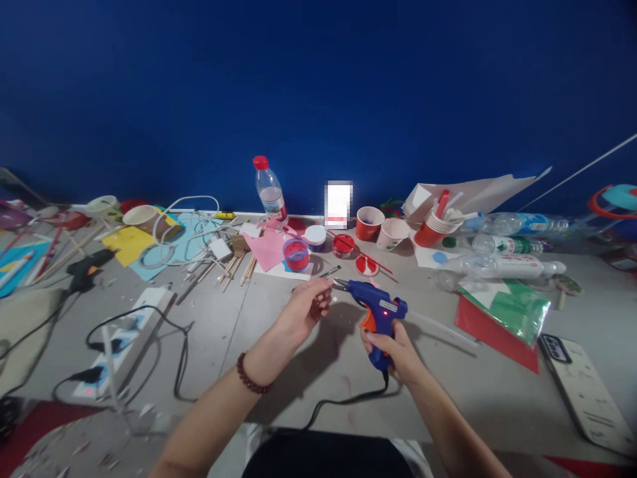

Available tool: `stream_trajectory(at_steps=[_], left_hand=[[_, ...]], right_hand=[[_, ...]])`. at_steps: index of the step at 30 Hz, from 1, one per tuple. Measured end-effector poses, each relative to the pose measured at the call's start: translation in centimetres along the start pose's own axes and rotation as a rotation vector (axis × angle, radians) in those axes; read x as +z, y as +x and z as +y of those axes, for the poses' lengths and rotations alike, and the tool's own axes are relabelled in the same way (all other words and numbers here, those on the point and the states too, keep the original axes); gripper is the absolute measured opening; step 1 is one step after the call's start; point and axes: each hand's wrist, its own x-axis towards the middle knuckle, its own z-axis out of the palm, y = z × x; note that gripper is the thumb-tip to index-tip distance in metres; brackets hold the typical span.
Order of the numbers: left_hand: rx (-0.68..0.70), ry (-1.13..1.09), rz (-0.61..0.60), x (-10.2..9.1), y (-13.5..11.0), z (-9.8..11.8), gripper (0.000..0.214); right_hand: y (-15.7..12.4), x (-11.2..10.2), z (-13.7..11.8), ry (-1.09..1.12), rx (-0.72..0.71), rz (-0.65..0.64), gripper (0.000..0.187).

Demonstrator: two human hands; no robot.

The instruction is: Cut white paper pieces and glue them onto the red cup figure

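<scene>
Glue gun (382, 307) is being gripped by right hand (401, 352); left hand's (302, 312) hold: unclear. Beyond gun, paint (340, 247) is being held in jar (344, 255).

12 o'clock: plain dark blue on wall (318, 99). 4–5 o'clock: blue on glue gun (381, 313), orange on trigger (367, 322). 7 o'clock: reddish-brown on bracelet (247, 378). 9 o'clock: pink on paper (265, 248).

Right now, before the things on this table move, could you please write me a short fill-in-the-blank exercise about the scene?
1. The glue gun is in the ____ hand.
2. The bracelet circles the ____ wrist.
3. The colour of the gun's trigger is ____.
4. The cap on the standing bottle is coloured ____.

Missing words: right; left; orange; red.
</scene>
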Motion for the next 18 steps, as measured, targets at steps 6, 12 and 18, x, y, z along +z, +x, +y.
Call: stream_trajectory(at_steps=[6,12,18], left_hand=[[-0.048,-0.03,-0.023,-0.12,0.22,-0.09,0.032],[-0.041,-0.039,-0.012,-0.2,-0.06,-0.06,0.03],[-0.031,-0.035,-0.002,0.03,-0.24,0.04,0.032]], right_hand=[[-0.02,0.24,-0.66,-0.071,0.007,0.008,0.039],[0.01,0.09,-0.4,-0.114,-0.004,0.035,0.04],[-0.02,-0.2,0.09,-0.141,0.003,0.082,0.041]])
